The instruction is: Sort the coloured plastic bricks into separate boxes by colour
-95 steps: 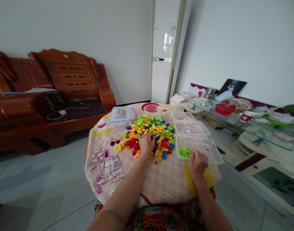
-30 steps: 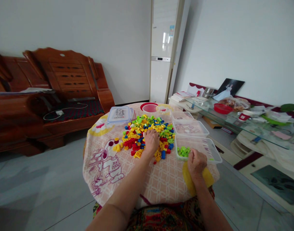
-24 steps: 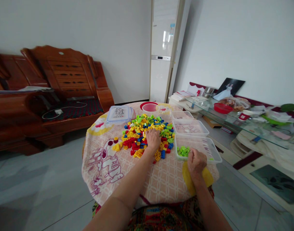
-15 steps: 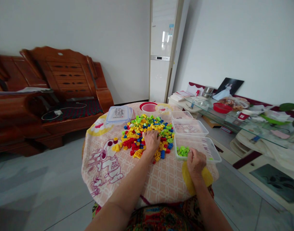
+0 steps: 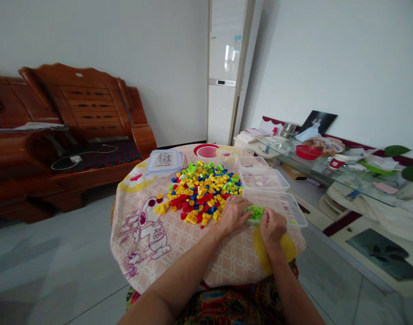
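Off the central brick pile [image 5: 199,192], your left hand [image 5: 233,214] has swung right to the near box's [image 5: 277,203] left rim, beside the green bricks [image 5: 255,212]; its grip is unclear. Your right hand [image 5: 273,225] curls closed at the near rim. Lids [image 5: 163,161] lie far left.

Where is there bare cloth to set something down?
Cloth lies bare across the lower dog print, left of the brick pile, and between the left forearm and right forearm. It is crowded at the pile and at the green bricks in the nearest box, beside the left hand and right hand.
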